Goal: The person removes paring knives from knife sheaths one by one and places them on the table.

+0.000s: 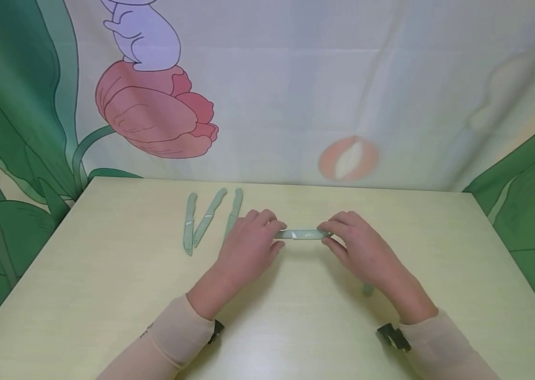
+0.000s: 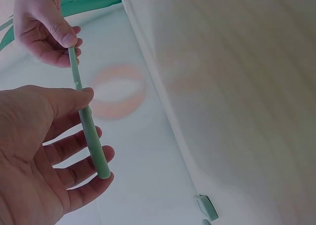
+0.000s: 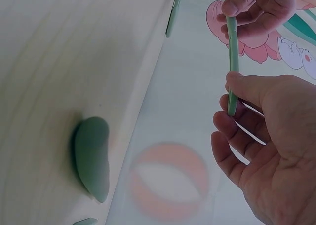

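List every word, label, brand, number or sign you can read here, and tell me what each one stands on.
None: no word, label, brand, number or sign can be read in any view.
Held green knife, between the left hand and right hand: small pale marks, too small to tell whether they are lettering.
Left sleeve: small dark marks, too small to read.
Backdrop: pictures, no visible lettering.

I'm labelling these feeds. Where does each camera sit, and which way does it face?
Head: on the head, facing forward and down at the table; left hand, right hand and sleeves show.
Left wrist: worn there, facing the left hand's grip on a green knife; both hands show.
Right wrist: worn there, facing the right hand's grip; both hands show.
Both wrist views share the knife and round pink print.
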